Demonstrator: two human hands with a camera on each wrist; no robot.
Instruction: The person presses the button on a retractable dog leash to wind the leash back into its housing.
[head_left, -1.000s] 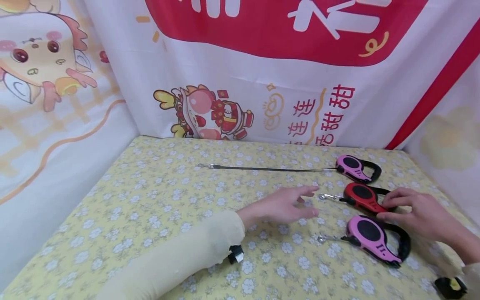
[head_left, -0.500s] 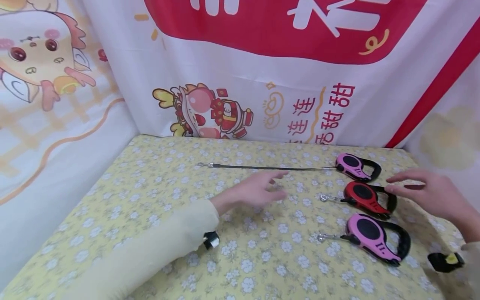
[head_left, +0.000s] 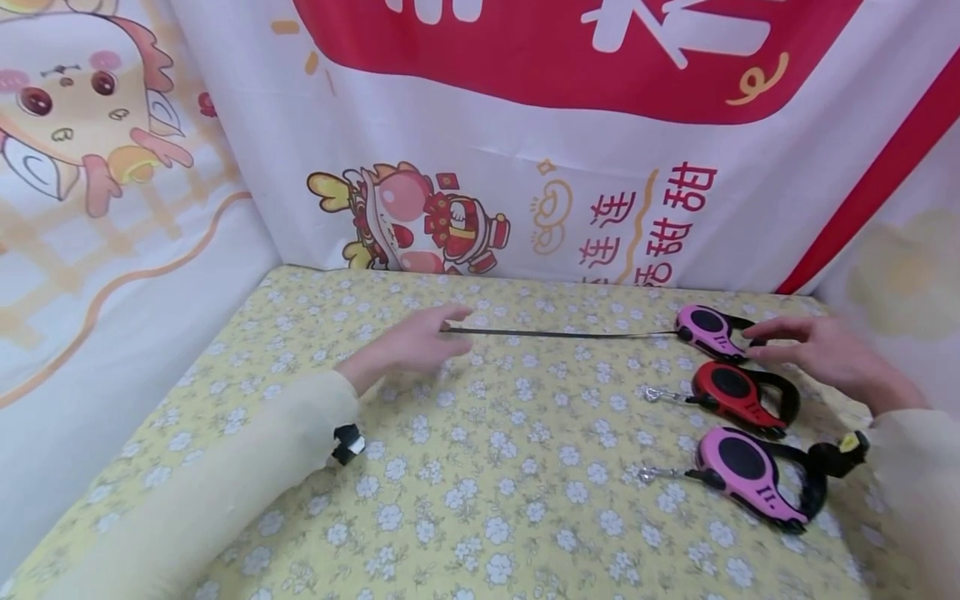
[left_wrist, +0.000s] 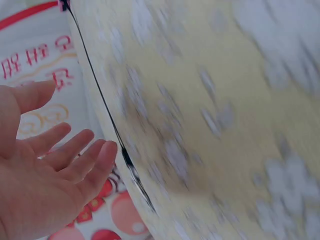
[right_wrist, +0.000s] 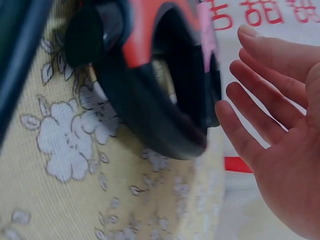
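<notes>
Both spread, left hand (head_left: 416, 343) nears the limp cord's (head_left: 562, 335) nine-o'clock end, right hand (head_left: 813, 350) the leash's (head_left: 711, 330) rigid handle.

Glossy plastic pink leash case (head_left: 708, 329), matt printed cloth tablecloth (head_left: 480, 467)

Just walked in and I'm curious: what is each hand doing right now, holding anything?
Left hand: open, fingers straight, holding nothing, by the end of the black cord.
Right hand: open, holding nothing, at the far pink leash.
</notes>
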